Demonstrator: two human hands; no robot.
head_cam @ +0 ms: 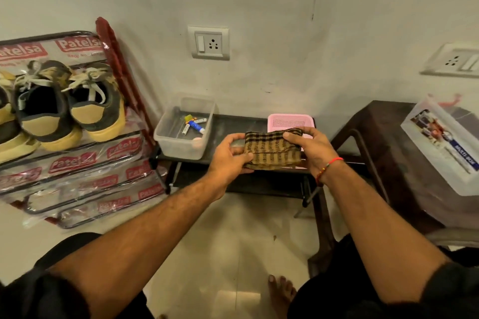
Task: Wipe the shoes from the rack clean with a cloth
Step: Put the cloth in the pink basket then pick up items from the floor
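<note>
We hold the cloth (272,150), a brown-and-black checked rag folded into a flat pad, between both hands out in front of us, above the low dark worktop (233,124) by the wall. The left hand (230,155) pinches its left edge with thumb on top and fingers curled beneath; the right hand (308,150) grips the right edge the same way, a red thread at that wrist. The cloth's long axis runs left to right, roughly level. The shoes (67,103) lie well apart from the cloth, off to our left and a little higher in view, on the top tier of the rack (124,77), heels toward us, toes toward the wall; a dark-and-tan laced pair nearest, more tan footwear at the far left edge, cut off. Our left hand is the nearer one to them, so we judge the reach for a shoe falls to it while the right keeps the cloth. No shoe is off the rack yet. On the worktop: a clear plastic tub (181,134) with small batteries and a marker inside, and a pink mesh tray (290,119) behind the cloth. To the right a dark stool (388,137) carries a lidded plastic box (445,145). Pale wall with two sockets, glossy tiled floor, a bare foot below.
</note>
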